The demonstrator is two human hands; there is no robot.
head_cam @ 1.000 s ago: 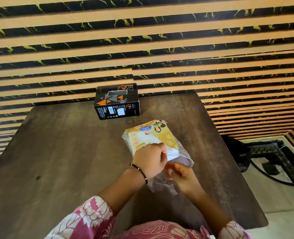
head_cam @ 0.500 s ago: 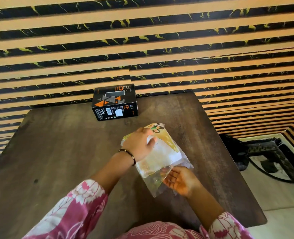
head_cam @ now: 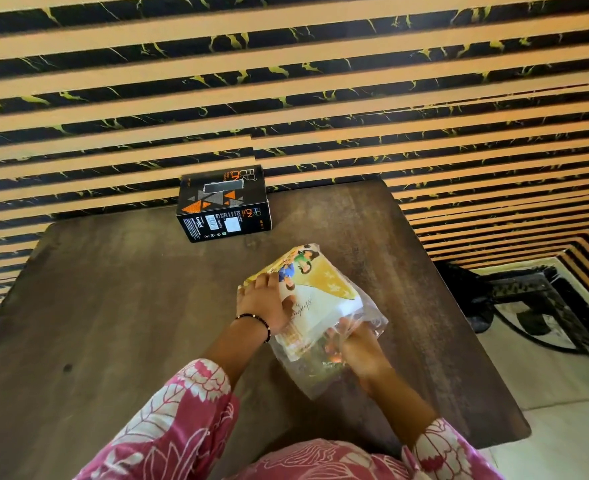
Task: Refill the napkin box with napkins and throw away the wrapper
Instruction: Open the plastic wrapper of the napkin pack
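A pack of napkins (head_cam: 315, 292), white with a yellow printed label, lies in a clear plastic wrapper (head_cam: 320, 372) on the dark wooden table (head_cam: 120, 306). My left hand (head_cam: 263, 303) rests flat on the pack's left side and holds it down. My right hand (head_cam: 353, 348) grips the loose near end of the wrapper, its fingers partly inside the plastic. The black napkin box (head_cam: 224, 204) with orange triangles stands at the table's far edge against the wall, its top slot showing, well beyond both hands.
A striped black and tan wall (head_cam: 286, 98) rises right behind the table. To the right, below the table's edge, a black metal stand (head_cam: 528, 299) sits on the light floor. My pink flowered sleeves fill the near edge.
My left hand moved from the pack's near end up onto its left side. My right hand closed on the wrapper's loose end, and the wrapper has stretched toward me.
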